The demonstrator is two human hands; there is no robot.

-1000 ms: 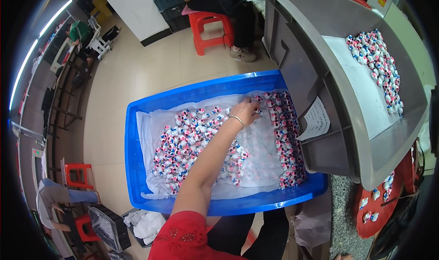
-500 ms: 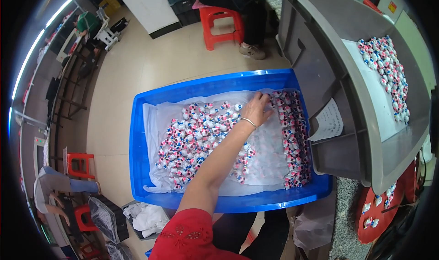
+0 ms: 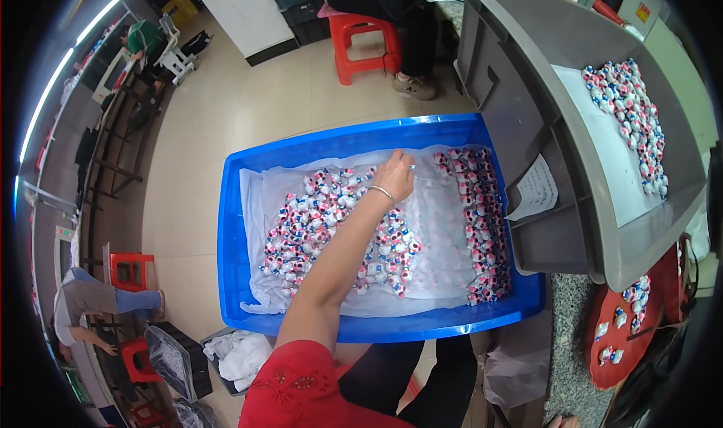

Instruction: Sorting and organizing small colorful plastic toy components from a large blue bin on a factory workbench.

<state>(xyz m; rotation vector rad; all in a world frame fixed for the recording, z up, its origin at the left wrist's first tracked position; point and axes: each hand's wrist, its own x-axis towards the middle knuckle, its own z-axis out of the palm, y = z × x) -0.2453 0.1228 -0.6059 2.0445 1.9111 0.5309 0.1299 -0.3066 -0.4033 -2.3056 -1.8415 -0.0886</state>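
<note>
My left hand (image 3: 395, 176), with a bracelet at the wrist, hovers over the upper middle of a blue tub (image 3: 376, 328). Its fingers are pinched, and a bit of blue and white at the fingertips looks like a small figurine, mostly hidden. Left of and below the hand spreads a loose pile of small white figurines (image 3: 324, 217) with pink and blue parts. Packed rows of like figurines (image 3: 486, 224) stand along the tub's right wall. Thin white sheeting (image 3: 440, 255) lies under them. Only a sliver of my right hand (image 3: 563, 422) shows at the lower edge, its fingers mostly cut off.
A grey bin (image 3: 557, 224) with more figurines (image 3: 633, 119) on white paper rises at the right. Below it, a red round tray (image 3: 611, 368) holds several figurines on a granite top (image 3: 565, 353). Co-workers and red stools (image 3: 361, 40) are farther off.
My left hand has moved left, away from the packed rows toward the loose pile, and its fingers have drawn together. Part of my right hand has come into view at the lower edge.
</note>
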